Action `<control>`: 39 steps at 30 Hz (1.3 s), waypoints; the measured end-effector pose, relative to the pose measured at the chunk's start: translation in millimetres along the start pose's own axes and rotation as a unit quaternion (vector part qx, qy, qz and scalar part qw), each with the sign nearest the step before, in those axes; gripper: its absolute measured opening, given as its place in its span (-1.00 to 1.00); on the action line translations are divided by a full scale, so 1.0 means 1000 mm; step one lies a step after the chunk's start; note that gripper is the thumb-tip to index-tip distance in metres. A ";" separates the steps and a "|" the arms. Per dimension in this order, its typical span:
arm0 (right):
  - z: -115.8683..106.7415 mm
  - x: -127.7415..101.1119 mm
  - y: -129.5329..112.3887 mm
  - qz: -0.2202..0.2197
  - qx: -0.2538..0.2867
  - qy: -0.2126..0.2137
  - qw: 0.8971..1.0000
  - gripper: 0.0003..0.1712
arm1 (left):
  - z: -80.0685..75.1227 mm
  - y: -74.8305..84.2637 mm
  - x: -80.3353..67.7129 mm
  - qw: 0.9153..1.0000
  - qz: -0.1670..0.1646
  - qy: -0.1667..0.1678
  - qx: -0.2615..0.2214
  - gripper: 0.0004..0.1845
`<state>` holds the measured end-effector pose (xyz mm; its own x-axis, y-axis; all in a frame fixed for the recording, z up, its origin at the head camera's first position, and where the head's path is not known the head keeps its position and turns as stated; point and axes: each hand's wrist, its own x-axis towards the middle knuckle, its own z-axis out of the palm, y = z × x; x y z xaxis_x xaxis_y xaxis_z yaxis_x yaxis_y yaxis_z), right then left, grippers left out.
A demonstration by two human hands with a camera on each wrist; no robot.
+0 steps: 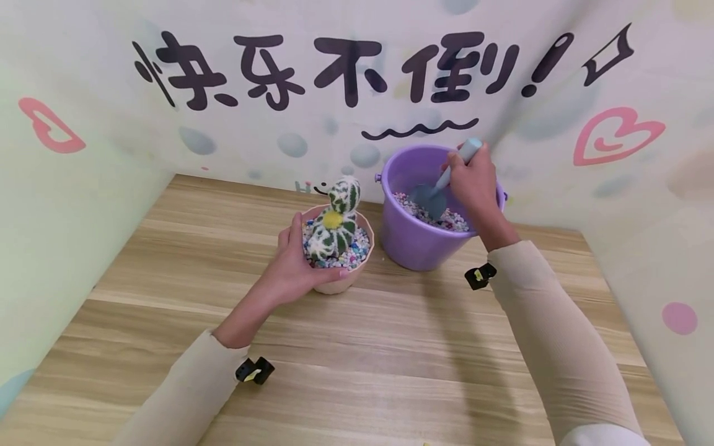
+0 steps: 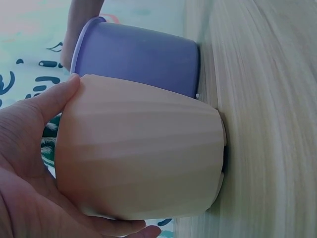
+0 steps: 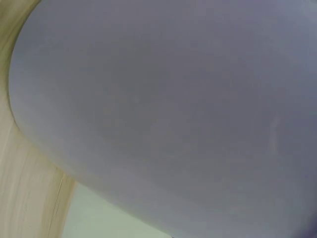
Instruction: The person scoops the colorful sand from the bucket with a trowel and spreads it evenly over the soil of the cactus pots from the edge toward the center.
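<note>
a: what could go wrong?
b: a tilted trowel (image 1: pixel 431 199) could spill pebbles (image 1: pixel 454 221) outside the purple bucket (image 1: pixel 413 244); a shove could tip the pot (image 1: pixel 348 282).
a: and the hands?
b: the left hand (image 1: pixel 289 266) curls round the pot, on the table (image 1: pixel 357 359) beside the bucket; the right hand (image 1: pixel 474 179) grips the trowel, blade at the pebbles; the pot holds a cactus (image 1: pixel 340 236) in coloured stones (image 1: pixel 359 244).

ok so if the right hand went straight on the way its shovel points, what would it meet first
The shovel in the right hand would likely meet the pebbles in the bucket first; whether it now touches them is unclear.
</note>
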<state>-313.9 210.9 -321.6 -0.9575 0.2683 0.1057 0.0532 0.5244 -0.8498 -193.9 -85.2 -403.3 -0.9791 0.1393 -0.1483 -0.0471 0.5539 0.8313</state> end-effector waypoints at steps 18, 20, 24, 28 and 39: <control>-0.009 0.001 0.003 0.088 0.095 0.000 0.992 -0.62 | -0.001 0.000 -0.001 1.000 -0.006 -0.007 -0.005 0.47; -0.010 0.002 0.003 0.096 0.110 0.000 0.989 -0.65 | -0.001 0.001 -0.001 1.000 -0.005 -0.006 -0.007 0.46; -0.012 0.003 0.003 0.105 0.134 -0.004 0.985 -0.71 | -0.001 0.002 -0.002 1.000 -0.006 -0.005 -0.010 0.46; -0.012 0.003 0.003 0.113 0.144 -0.003 0.983 -0.71 | -0.001 0.002 -0.001 1.000 -0.007 -0.004 -0.014 0.46; -0.015 0.003 0.004 0.141 0.192 -0.004 0.971 -0.52 | 0.000 0.001 -0.001 1.000 0.000 -0.002 -0.007 0.47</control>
<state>-312.7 225.6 -316.9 -0.9228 0.3499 -0.1613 0.2051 0.0918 -0.9744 -193.4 -85.2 -402.2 -0.9781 0.1430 -0.1512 -0.0505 0.5417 0.8390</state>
